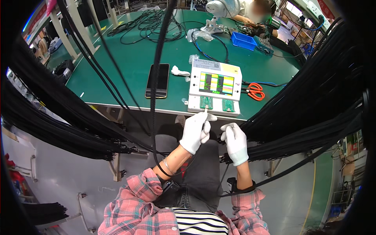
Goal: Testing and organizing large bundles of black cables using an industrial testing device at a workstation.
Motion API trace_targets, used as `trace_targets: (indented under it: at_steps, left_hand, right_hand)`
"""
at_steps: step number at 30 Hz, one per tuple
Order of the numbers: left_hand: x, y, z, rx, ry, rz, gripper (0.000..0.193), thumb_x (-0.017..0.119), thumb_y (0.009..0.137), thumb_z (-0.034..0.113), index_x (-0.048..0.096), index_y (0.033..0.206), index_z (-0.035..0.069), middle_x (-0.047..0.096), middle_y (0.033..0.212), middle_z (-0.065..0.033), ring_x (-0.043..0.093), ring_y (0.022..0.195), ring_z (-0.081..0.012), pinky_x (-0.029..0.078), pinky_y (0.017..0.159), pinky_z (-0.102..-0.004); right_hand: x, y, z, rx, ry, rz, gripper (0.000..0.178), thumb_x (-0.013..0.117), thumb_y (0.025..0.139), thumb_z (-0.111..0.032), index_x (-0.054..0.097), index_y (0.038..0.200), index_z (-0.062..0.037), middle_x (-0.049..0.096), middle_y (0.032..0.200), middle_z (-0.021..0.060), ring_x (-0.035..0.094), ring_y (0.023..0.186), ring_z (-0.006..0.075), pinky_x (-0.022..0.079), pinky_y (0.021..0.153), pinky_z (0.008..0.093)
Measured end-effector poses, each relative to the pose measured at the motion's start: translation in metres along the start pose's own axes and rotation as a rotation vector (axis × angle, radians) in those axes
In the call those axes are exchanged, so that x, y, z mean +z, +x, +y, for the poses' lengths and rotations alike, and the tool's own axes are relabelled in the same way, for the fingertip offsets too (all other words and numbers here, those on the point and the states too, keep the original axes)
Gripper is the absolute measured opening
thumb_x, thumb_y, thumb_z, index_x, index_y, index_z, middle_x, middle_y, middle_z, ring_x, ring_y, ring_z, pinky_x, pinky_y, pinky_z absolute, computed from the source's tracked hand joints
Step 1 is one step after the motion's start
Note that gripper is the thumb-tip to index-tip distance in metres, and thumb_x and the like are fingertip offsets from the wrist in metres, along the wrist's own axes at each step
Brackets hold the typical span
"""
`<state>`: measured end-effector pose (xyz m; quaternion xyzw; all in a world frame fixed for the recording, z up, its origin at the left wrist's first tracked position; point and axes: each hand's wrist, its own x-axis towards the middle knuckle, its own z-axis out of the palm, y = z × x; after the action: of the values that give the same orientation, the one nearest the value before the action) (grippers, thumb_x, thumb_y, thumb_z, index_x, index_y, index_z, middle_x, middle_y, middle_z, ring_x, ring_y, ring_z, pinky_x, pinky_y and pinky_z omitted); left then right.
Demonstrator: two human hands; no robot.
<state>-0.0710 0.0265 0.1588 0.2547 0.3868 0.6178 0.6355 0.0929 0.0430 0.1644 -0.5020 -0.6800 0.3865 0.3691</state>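
Observation:
My left hand [196,131], in a white glove, is closed with thumb and fingers pinching a small cable plug [206,111] at the front of the tester's left green circuit board [206,102]. The white cable tester [196,88] stands at the table's near edge, its colour screen [216,83] lit with rows of coloured bars. A second green board [228,105] sits to the right of the first. My right hand [235,144], also gloved, hangs just off the table edge with fingers curled together; what they hold, if anything, is hidden. Black cable runs beside both forearms.
Thick bundles of black cables hang at the left [70,125] and right [305,90]. On the green table [117,78] lie a phone [157,81], orange-handled scissors [255,92], a blue bin [243,40] and coiled cable [152,24]. A white fan [213,25] stands near another person across the table.

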Motion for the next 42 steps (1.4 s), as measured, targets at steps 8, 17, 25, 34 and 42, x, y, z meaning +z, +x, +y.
trace_targets:
  at_steps: [8, 17, 25, 34, 42]
  left_hand:
    - [-0.006, 0.008, -0.008, -0.132, -0.404, -0.140, 0.037, 0.044, 0.100, 0.029, 0.061, 0.105, -0.004, 0.046, 0.056, 0.0009, 0.031, 0.040, -0.0064, 0.027, 0.036, -0.0207]
    - [-0.006, 0.016, -0.009, -0.201, -0.685, -0.217, 0.037, 0.044, 0.101, 0.025, 0.052, 0.114, -0.008, 0.038, 0.061, 0.0000, 0.030, 0.047, -0.0077, 0.028, 0.041, -0.0214]
    - [-0.007, 0.014, -0.002, -0.191, -0.594, -0.191, 0.039, 0.044, 0.101, 0.030, 0.053, 0.113, -0.006, 0.056, 0.075, -0.0051, 0.048, 0.058, -0.0122, 0.044, 0.057, -0.0266]
    - [-0.018, -0.013, -0.033, -0.030, 0.345, -0.197, 0.027, 0.060, 0.094, 0.026, 0.063, 0.100, -0.001, 0.064, 0.081, -0.0044, 0.058, 0.069, -0.0080, 0.045, 0.061, -0.0212]
    - [-0.014, -0.014, -0.043, 0.037, 0.349, -0.052, 0.016, 0.066, 0.087, 0.015, 0.065, 0.087, 0.000, 0.061, 0.071, -0.0009, 0.054, 0.062, -0.0059, 0.042, 0.057, -0.0213]
  right_hand:
    - [-0.001, 0.000, -0.003, 0.129, 0.257, -0.071, 0.034, 0.038, 0.101, -0.029, 0.057, 0.099, -0.0005, 0.053, 0.057, 0.0037, 0.043, 0.044, 0.0079, 0.037, 0.047, 0.0254]
    - [-0.011, 0.006, 0.015, 0.395, 1.054, -0.323, 0.037, 0.043, 0.099, -0.027, 0.059, 0.096, 0.0055, 0.056, 0.071, 0.0074, 0.039, 0.051, 0.0070, 0.031, 0.041, 0.0204]
    - [-0.007, 0.006, 0.012, 0.379, 1.133, -0.402, 0.046, 0.037, 0.102, -0.039, 0.051, 0.123, -0.0003, 0.053, 0.069, 0.0048, 0.032, 0.047, 0.0052, 0.027, 0.040, 0.0188]
    - [0.006, -0.015, 0.000, 0.486, 0.638, -0.325, 0.072, 0.022, 0.096, -0.065, 0.033, 0.143, -0.0110, 0.051, 0.056, -0.0019, 0.028, 0.039, 0.0015, 0.022, 0.037, 0.0183]
    - [0.016, -0.024, -0.007, 0.301, 0.290, -0.204, 0.061, 0.036, 0.100, -0.048, 0.028, 0.145, -0.0077, 0.053, 0.060, 0.0012, 0.039, 0.042, 0.0054, 0.030, 0.037, 0.0205]
